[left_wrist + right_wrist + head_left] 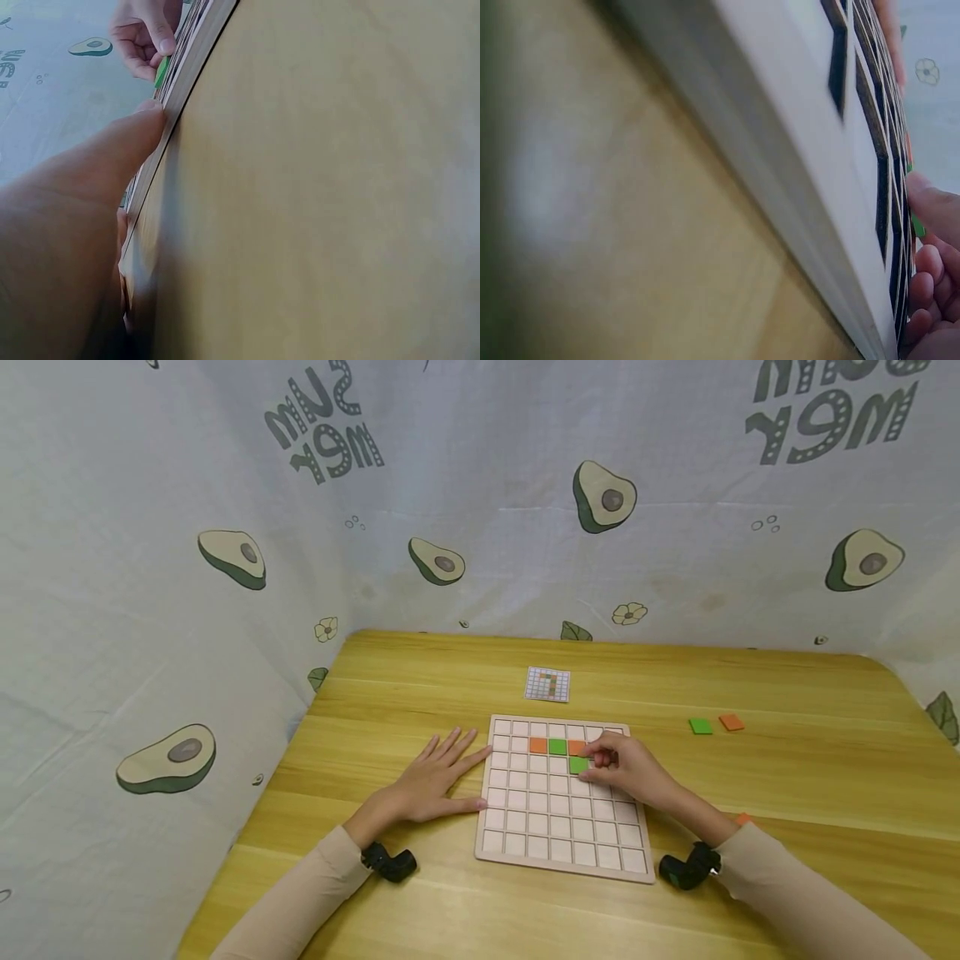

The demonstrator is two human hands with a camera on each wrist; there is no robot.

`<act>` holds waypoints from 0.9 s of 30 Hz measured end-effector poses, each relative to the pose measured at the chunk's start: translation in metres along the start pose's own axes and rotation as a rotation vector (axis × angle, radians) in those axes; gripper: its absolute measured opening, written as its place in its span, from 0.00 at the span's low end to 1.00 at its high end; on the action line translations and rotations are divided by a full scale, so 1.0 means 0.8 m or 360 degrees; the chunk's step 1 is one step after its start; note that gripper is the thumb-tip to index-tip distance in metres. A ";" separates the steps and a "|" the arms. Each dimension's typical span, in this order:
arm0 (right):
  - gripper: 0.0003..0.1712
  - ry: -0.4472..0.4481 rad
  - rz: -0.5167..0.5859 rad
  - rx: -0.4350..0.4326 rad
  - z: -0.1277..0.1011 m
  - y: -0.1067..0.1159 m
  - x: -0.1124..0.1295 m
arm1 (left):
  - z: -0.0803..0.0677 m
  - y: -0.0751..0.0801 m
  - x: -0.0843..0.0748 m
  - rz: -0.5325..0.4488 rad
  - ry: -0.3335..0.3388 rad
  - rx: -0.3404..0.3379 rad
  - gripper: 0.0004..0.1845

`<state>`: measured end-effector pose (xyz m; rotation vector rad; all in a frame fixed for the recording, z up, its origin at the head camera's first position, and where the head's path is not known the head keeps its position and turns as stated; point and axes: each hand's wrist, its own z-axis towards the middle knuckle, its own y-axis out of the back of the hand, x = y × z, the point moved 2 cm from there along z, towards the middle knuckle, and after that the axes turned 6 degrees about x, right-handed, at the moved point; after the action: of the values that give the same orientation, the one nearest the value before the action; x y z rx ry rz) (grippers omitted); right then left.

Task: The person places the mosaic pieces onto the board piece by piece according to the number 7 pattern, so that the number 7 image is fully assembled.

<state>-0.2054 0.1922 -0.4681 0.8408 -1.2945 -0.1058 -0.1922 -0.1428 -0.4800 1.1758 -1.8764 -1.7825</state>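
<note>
A pale wooden grid board (528, 847) lies on the table. In its second row sit an orange tile (537, 746), a green tile (557, 747) and another orange tile (576, 747), side by side. My right hand (626, 768) pinches a second green tile (577, 765) just below the rightmost orange one. In the left wrist view that pinched tile (161, 72) stands tilted at the board's surface. Fingers spread, my left hand (433, 781) rests on the table, its thumb and index fingertips at the board's left edge.
Behind the board lies a small printed card (547, 684) with a coloured grid pattern. To the right are a loose green tile (701, 727) and an orange tile (731, 722). Another orange tile (742, 819) is partly hidden by my right forearm. A printed curtain (510, 585) borders the table.
</note>
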 end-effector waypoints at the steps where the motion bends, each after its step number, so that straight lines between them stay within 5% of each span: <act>1: 0.13 -0.0002 0.0001 -0.0002 0.000 0.000 0.000 | 0.000 0.000 0.000 -0.0004 -0.0003 -0.0002 0.45; 19: 0.17 -0.0064 0.0071 -0.0006 -0.014 0.019 0.000 | -0.002 0.003 -0.004 -0.0011 -0.0018 -0.0011 0.44; 27: 0.15 -0.0004 0.0081 -0.0144 -0.039 0.046 0.005 | -0.001 0.002 -0.003 -0.0008 0.0010 0.0018 0.45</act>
<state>-0.1910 0.2312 -0.4436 0.7307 -1.3031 -0.1243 -0.1906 -0.1419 -0.4778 1.1901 -1.8836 -1.7712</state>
